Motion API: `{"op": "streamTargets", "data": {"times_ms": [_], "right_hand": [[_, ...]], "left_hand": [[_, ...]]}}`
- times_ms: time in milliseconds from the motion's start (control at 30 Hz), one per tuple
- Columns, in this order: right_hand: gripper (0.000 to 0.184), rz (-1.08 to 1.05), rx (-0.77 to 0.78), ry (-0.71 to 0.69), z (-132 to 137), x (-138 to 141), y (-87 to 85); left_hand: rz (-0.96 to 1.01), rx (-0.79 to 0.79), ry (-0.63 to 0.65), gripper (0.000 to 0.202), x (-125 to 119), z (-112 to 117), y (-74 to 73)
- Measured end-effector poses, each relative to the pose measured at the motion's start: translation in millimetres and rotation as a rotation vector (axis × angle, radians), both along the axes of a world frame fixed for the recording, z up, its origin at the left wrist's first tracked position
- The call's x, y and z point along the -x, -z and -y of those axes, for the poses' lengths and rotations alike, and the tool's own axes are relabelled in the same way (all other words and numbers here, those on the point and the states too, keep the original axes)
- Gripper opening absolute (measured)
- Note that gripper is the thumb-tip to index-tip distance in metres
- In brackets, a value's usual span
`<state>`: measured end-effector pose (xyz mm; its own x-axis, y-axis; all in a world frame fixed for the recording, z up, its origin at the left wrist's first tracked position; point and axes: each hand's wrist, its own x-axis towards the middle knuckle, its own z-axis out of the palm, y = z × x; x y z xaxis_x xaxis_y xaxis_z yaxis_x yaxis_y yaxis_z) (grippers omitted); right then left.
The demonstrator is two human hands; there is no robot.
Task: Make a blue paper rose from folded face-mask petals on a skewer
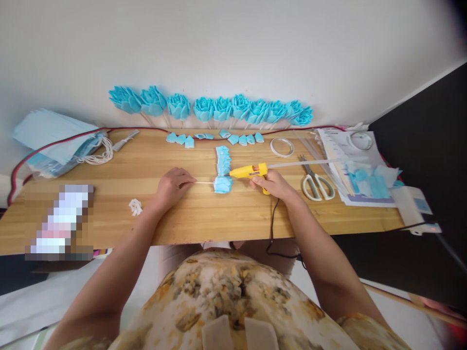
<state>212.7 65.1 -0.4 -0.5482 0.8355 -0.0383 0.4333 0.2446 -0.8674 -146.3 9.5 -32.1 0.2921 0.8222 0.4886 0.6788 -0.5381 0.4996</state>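
My left hand (pixel 175 186) pinches a thin wooden stick (pixel 204 183) that lies sideways over the table. On the stick's right end sits a light blue flower head (pixel 223 184). A row of overlapping blue petals (pixel 223 160) stretches away behind it. In my right hand (pixel 272 183) is a yellow glue gun (pixel 251 170), with a long clear glue stick (pixel 306 162) poking from its back. The gun's nozzle points left, close to the place where flower head and petal row meet; I cannot tell whether it touches them.
Finished blue flowers (pixel 178 106) lean along the wall, with loose folded petals (pixel 243 140) before them. Right of the gun are a tape roll (pixel 281 147), scissors (pixel 316 184) and papers (pixel 365 199). Leftward lie a blurred phone (pixel 62 221), a white scrap (pixel 135 207) and a bag of sheets (pixel 58 141).
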Motion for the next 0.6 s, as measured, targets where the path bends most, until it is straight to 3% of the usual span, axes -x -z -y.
{"op": "streamTargets", "data": {"times_ms": [400, 600], "right_hand": [[0.049, 0.037, -0.019, 0.002, -1.1, -2.7, 1.0], [0.054, -0.121, 0.048, 0.08, -3.4, -7.5, -0.6]], "left_hand": [[-0.003, 0.051, -0.021, 0.023, 1.9, -1.5, 3.0], [-0.017, 0.031, -0.017, 0.024, 2.2, -1.9, 4.4]]}}
